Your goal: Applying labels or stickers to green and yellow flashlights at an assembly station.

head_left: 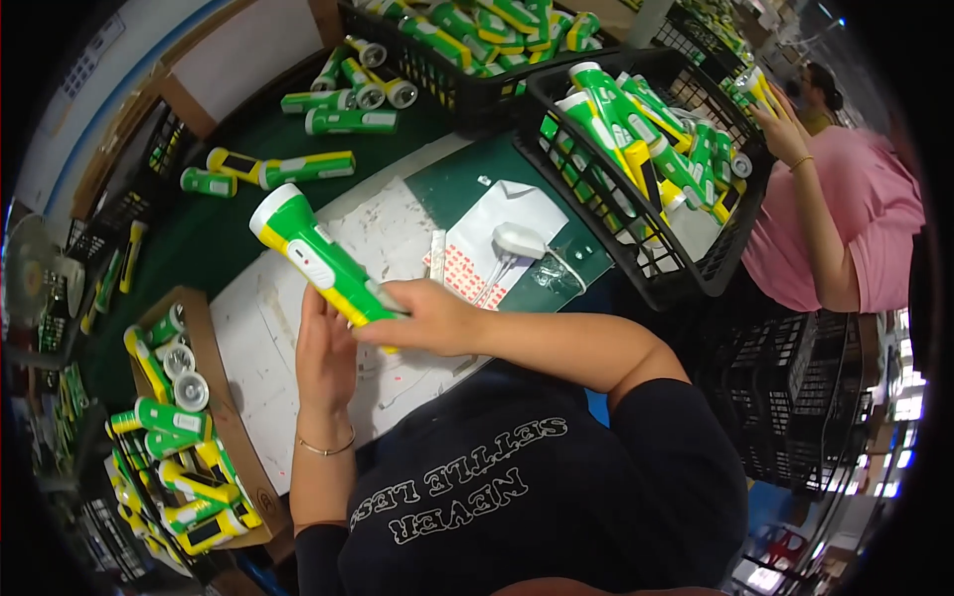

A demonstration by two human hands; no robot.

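While the table (pixel 248 260) is hemmed by a black crate (pixel 696 283) right and cardboard box (pixel 204 328) left, both hands, left hand (pixel 325 360) and right hand (pixel 427 318), fingers clamped, hold the green-yellow flashlight (pixel 318 260) tilted over open white paper (pixel 397 230).

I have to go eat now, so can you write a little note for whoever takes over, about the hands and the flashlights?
Left hand: supports the green and yellow flashlight from behind, near its tail.
Right hand: grips the same flashlight at its tail end; its white head points up and away.
Things: cardboard box of flashlights on the left, black crate of them on the right, loose ones on the green table.
Done: cannot tell.
Left: the flashlight in hand is not yet put down.
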